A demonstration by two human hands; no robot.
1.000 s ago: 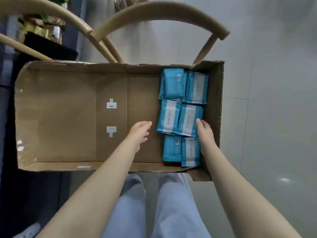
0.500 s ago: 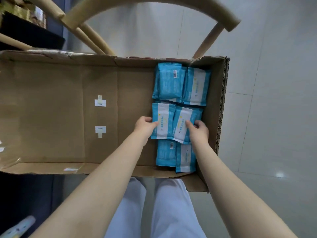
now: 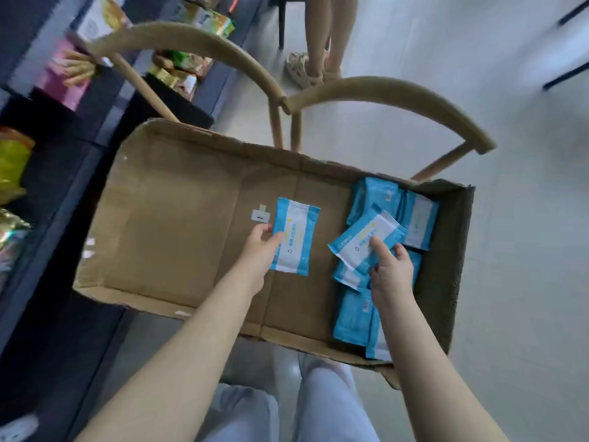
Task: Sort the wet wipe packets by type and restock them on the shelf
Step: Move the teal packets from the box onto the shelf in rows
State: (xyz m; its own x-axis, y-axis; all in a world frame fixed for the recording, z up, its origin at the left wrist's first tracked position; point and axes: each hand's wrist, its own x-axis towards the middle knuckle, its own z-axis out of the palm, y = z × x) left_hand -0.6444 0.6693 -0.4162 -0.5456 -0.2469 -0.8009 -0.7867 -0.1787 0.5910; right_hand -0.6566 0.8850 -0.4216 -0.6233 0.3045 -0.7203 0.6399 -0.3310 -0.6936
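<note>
Inside the open cardboard box (image 3: 165, 224), set on a wooden chair (image 3: 398, 90): the left grip (image 3: 263, 247) pinches one blue-and-white wet wipe packet (image 3: 294, 237) by its edge, over the box's middle. The right grip (image 3: 390, 266) grasps a second packet (image 3: 366, 240) — tilted, above the remaining packets (image 3: 417, 218) stacked at the box's right end.
</note>
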